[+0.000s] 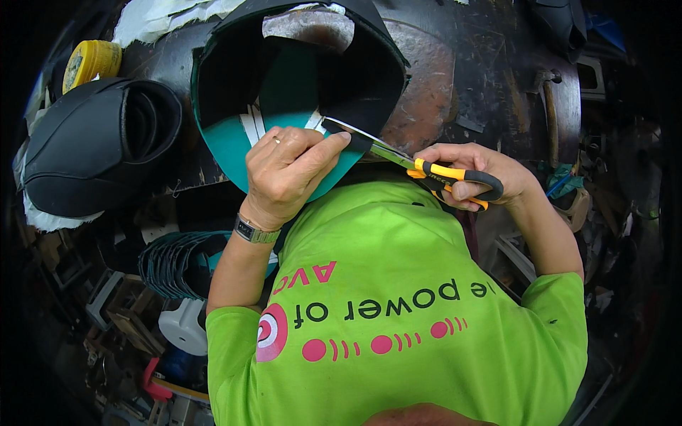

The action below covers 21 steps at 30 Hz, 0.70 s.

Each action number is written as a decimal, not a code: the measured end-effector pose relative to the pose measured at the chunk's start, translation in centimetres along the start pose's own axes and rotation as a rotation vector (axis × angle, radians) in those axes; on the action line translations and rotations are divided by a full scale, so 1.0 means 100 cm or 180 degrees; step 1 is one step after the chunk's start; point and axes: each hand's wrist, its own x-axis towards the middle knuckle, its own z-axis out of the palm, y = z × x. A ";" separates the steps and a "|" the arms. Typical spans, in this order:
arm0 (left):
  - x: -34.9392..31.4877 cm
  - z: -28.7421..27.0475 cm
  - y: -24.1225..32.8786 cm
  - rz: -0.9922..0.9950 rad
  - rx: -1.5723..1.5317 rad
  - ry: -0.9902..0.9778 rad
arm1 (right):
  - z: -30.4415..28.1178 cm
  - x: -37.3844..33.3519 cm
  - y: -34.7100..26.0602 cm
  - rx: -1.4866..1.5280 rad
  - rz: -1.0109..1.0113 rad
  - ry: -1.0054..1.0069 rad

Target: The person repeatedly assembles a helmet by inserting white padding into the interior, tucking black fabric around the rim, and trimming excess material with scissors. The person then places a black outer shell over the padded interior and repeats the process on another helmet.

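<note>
A large curved piece [226,145], black on one face and teal on the other with white strips, lies in front of me at the bench edge. My left hand [285,169], wearing a ring and a wristwatch, is closed and pinches it near a white strip. In my right hand [497,165] are scissors [392,152] with yellow and black handles, its fingers wrapped round the loops. Their blades point left, with the tips by my left thumb at the piece. A shiny worn patch shows behind the piece's upper rim.
The dark workbench [490,60] carries a nested bundle of black moulded pieces [85,145], a yellow tub [92,62] and white cloth [158,21]. A tool with a brown handle [550,113] is at right. Below left are stacked teal-edged pieces [167,264] and a pale stool [183,326].
</note>
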 end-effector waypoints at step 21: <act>0.011 -0.027 0.021 0.0238 -0.0546 -0.0808 | 0.023 -0.003 -0.016 -0.1283 0.0033 0.0650</act>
